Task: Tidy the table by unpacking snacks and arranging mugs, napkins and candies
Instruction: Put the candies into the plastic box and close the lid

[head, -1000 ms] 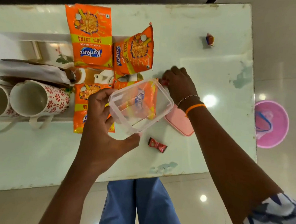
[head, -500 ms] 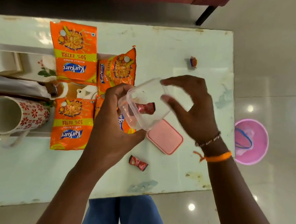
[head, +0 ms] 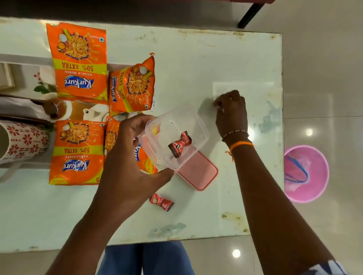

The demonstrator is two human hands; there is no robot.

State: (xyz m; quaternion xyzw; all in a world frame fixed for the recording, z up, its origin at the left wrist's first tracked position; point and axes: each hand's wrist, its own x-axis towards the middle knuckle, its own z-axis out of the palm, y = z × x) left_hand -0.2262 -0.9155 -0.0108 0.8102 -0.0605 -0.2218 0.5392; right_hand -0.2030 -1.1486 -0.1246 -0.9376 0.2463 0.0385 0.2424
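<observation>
My left hand (head: pixel 127 165) holds a clear plastic container (head: pixel 174 136) tilted above the table, with one red wrapped candy (head: pixel 180 144) inside it. The container's pink lid (head: pixel 199 173) lies flat on the table just below it. A second red candy (head: pixel 161 202) lies loose on the table near the front edge. My right hand (head: pixel 232 110) rests at the far right of the table, fingers bunched together over the spot where a third candy lay; that candy is hidden under them. Several orange snack packets (head: pixel 78 61) lie at the left.
A white mug with red flowers (head: pixel 19 143) lies on its side on a printed tray (head: pixel 40 82) at the left, beside folded white napkins (head: pixel 8 106). A pink bin (head: pixel 305 174) stands on the floor past the table's right edge (head: pixel 281 101). My blue-trousered legs are at the front edge.
My right hand dropped a red candy into the container, then reached out to the far right and closed over the loose candy there. My left hand kept the container.
</observation>
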